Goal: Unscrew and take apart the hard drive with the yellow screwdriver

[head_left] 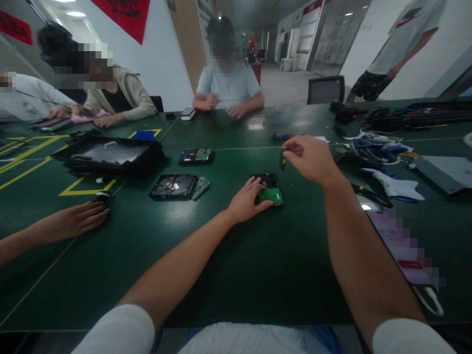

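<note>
My left hand (246, 200) rests on the left edge of a small hard drive (268, 190) with a green circuit board, which lies flat on the dark green table (221, 255). Its fingers are spread over the drive. Just above and to the right, my right hand (311, 158) pinches the top of a small dark screwdriver (282, 160) with a yellow tip. The tool hangs upright above the drive's far edge.
Two more opened drives (173, 187) (196, 156) lie to the left, behind them a stack of black trays (108, 156). Another person's hand (75, 220) rests at the left. Cables and tools (372, 150) crowd the right side. Other people sit across the table.
</note>
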